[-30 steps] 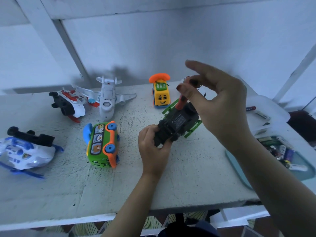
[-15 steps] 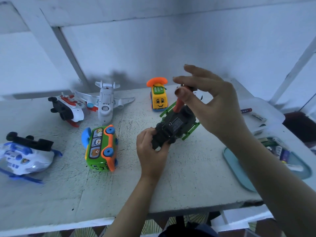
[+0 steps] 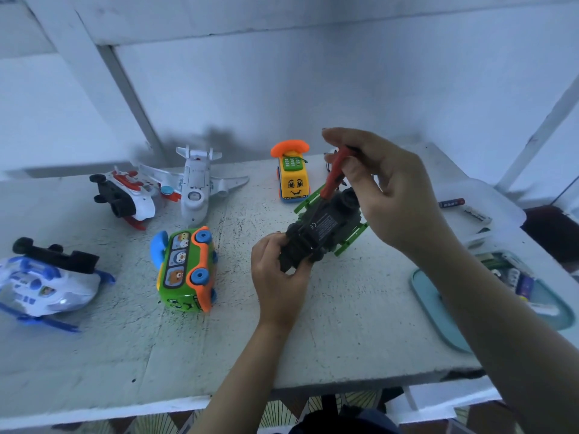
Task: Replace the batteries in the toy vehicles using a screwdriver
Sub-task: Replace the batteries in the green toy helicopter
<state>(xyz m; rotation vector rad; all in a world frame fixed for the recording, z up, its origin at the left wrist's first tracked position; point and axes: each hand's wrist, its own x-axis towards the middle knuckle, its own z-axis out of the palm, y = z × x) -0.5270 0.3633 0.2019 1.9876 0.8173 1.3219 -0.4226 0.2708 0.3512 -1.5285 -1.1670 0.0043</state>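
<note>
At mid-tabletop [image 3: 344, 324], left grip [image 3: 279, 277] curls round the near end of the car [image 3: 319, 233], which lies belly-up and tilted, its far end under the right grip [image 3: 398, 195]. Right grip pinches the red screwdriver [image 3: 333, 175] handle between thumb and fingers, shaft angled down at the car's underside; contact spot unclear. Bus [image 3: 188, 270] sits left of left grip, apart. Tray [image 3: 438, 314] with batteries [image 3: 513, 277] lies by the right edge. Both forearms cross the near edge through the gap between bus and tray.
</note>
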